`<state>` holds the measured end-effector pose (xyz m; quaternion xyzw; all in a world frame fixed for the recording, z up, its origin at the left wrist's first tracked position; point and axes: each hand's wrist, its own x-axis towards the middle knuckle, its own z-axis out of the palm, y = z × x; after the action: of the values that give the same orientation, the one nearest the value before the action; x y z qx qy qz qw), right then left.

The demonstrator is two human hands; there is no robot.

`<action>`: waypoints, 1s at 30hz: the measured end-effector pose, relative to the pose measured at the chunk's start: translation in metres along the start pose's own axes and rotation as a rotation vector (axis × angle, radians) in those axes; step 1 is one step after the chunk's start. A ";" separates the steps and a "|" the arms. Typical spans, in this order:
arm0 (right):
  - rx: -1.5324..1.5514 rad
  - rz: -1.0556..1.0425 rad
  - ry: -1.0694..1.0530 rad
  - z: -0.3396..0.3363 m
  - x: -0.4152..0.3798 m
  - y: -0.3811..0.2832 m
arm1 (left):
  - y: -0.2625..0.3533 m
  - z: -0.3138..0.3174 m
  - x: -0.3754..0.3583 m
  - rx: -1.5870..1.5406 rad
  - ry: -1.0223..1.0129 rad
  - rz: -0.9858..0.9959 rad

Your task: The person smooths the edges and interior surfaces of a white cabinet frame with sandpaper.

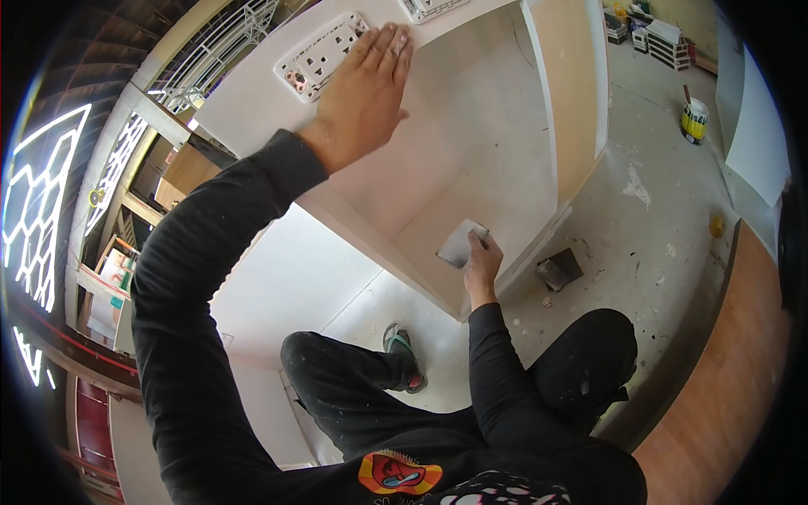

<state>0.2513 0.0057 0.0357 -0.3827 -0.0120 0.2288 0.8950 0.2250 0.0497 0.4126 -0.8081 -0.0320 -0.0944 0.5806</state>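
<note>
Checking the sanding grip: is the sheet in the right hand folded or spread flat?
Spread flat: the grey sheet lies open against the cabinet panel, with the right hand's fingers on its edge. No fold shows.

Second socket plate (427, 7) cut off by top edge.

Grey sandpaper (461, 244) flat on panel.

The cabinet (471, 160) was off-white. The socket plate (324, 57) was white with a copper-toned switch. The sanding sheet (461, 242) was grey. Sleeves and trousers were black, paint-speckled. The paint can (693, 119) was yellow and white. The floor strip (724, 370) was orange-brown wood grain.
</note>
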 end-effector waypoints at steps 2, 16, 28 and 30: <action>-0.026 0.016 -0.039 -0.001 0.002 0.004 | -0.004 0.000 0.007 0.032 0.049 -0.026; 0.593 0.291 -0.041 -0.013 0.010 -0.021 | -0.025 0.001 0.011 -0.067 0.155 -0.045; 0.454 0.300 -0.006 -0.003 0.008 -0.033 | -0.018 0.007 0.013 -0.048 0.194 -0.048; 0.326 0.284 0.035 0.005 0.005 -0.044 | -0.010 0.007 0.001 -0.113 0.196 -0.008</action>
<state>0.2721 -0.0152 0.0690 -0.2347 0.0946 0.3447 0.9040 0.2249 0.0598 0.4196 -0.8263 0.0269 -0.1769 0.5340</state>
